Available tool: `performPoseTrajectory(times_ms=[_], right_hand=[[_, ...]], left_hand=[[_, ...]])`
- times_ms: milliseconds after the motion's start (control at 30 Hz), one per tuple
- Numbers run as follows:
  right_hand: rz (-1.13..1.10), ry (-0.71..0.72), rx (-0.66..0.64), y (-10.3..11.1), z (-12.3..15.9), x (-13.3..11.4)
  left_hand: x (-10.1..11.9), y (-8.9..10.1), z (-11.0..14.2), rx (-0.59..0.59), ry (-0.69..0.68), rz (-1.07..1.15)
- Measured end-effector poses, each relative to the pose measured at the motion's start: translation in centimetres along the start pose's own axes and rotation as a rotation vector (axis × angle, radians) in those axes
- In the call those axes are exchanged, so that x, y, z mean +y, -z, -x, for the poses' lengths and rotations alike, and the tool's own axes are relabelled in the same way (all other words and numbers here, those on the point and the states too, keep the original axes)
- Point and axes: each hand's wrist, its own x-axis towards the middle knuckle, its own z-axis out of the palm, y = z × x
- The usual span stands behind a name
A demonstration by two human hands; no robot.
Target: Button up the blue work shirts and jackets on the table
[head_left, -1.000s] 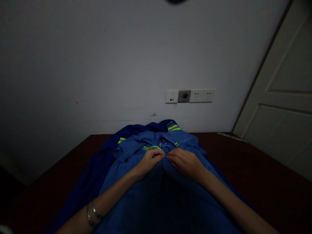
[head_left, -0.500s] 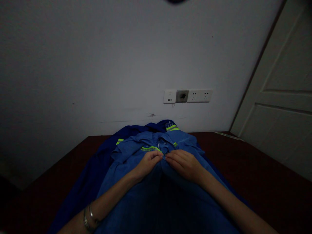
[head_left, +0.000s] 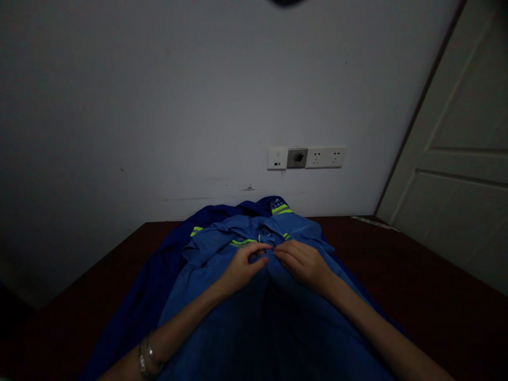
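Note:
A light blue work shirt (head_left: 222, 259) with yellow-green reflective strips lies spread in front of me, on top of a darker blue garment (head_left: 146, 286) with similar strips. My right hand (head_left: 304, 262) pinches the light blue shirt at its front opening, just below the collar. Beside it, my left hand (head_left: 246, 264) has thumb and index finger apart, the index fingertip reaching to the right fingertips at the same edge. Any small fastener between the fingertips is too dark to make out. Two bracelets (head_left: 146, 352) circle my left wrist.
The garments rest on a dark red-brown surface (head_left: 369, 259) that meets a pale wall (head_left: 198, 106). Sockets and switch plates (head_left: 325, 157) are set low in the wall. A white panelled door (head_left: 460, 180) stands at the right, with a thin strip (head_left: 375, 223) lying near it.
My left thumb and index finger have parted from their pinch, the index finger stretching right toward the right fingertips. My right hand stays on the shirt's edge, shifted slightly.

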Motion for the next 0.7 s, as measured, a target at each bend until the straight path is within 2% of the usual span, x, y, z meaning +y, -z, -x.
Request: performPoseTrajectory(times_ms=[233,333,533,700], right_hand=[[-0.014,-0.004,0.007,-0.17,0.08,0.08],[-0.010,-0.002,-0.007,-0.11,0.01,-0.02],[0.021,0.027,-0.013,-0.07,0.09,-0.03],[0.028,0.028,-0.034,-0.17,0.29,0.07]], left_hand=[[0.04,-0.38,0.41,0.001,-0.156,-0.181],[-0.01,-0.48,0.48,0.003,-0.181,-0.264],[-0.21,-0.47,0.48,0.027,-0.158,-0.255],[-0.43,-0.44,0.19,0.028,-0.062,-0.151]])
